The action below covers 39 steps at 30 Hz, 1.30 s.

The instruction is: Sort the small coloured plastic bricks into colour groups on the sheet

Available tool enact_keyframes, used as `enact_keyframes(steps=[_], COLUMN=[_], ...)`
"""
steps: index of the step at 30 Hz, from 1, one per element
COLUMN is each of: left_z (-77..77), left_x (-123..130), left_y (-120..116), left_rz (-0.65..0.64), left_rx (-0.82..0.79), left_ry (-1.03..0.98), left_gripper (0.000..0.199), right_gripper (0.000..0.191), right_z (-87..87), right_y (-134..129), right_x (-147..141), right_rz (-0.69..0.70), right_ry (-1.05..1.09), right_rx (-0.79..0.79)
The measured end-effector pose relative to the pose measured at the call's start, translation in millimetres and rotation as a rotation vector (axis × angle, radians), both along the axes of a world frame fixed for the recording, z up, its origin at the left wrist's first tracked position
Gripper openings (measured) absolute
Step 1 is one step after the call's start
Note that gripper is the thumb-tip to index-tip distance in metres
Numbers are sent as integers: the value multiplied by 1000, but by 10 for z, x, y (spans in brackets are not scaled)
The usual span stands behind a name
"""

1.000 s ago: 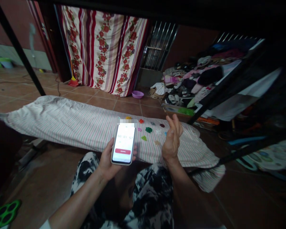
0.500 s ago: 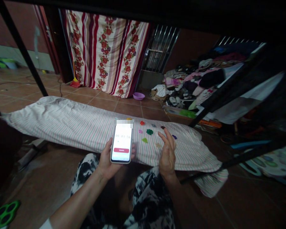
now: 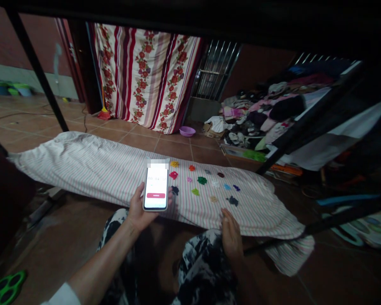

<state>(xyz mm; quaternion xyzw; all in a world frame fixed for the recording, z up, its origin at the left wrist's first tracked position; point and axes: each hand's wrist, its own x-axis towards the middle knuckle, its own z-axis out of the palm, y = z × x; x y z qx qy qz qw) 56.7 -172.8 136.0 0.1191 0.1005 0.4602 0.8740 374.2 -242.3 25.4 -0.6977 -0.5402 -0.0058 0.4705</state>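
My left hand (image 3: 141, 209) is wrapped round a smartphone (image 3: 156, 188), held upright with its lit screen facing me; timer digits and a red button show on it. Over my knee, by the front edge of the striped cloth (image 3: 92, 169), my right hand (image 3: 231, 235) has its fingers stretched out and nothing visible in it. Small piles of coloured pieces lie on the cloth, too small to name: a green pile (image 3: 202, 180), a yellow pile (image 3: 174, 164), a red pile (image 3: 173, 174), a dark grey pile (image 3: 232, 201) nearest my right hand, and several others.
Dark metal bars (image 3: 38, 67) frame the view on both sides. Beyond the cloth are a purple basin (image 3: 187, 131), a floral curtain (image 3: 142, 76) and a heap of clothes (image 3: 260, 110). A green-rimmed object (image 3: 6, 288) lies at the lower left.
My right hand has dropped from above the coloured piles towards my knee, uncovering some of them. The phone has shifted slightly left in my left hand, and its timer digits have changed.
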Motion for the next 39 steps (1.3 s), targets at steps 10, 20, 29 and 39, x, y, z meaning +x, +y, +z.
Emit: enact_keyframes(steps=[10,20,29,39], left_z=[26,15,-27,21], left_x=[21,41,53,102], left_y=[6,78,126,328], left_rz=[-13,-7,-8,41], left_rx=[7,41,40,-20], left_ry=[25,57,17,-5], left_gripper=[75,72,73,72], right_gripper=[70,75,71,60], right_z=[-251,-255,-96,160], right_y=[-76,-113,-146,-103], right_x=[-32,-20,-128,-338], right_rz=[-82,-119,-91,28], right_ry=[150,189,215,204], right_rx=[-143,-184,-205,-186])
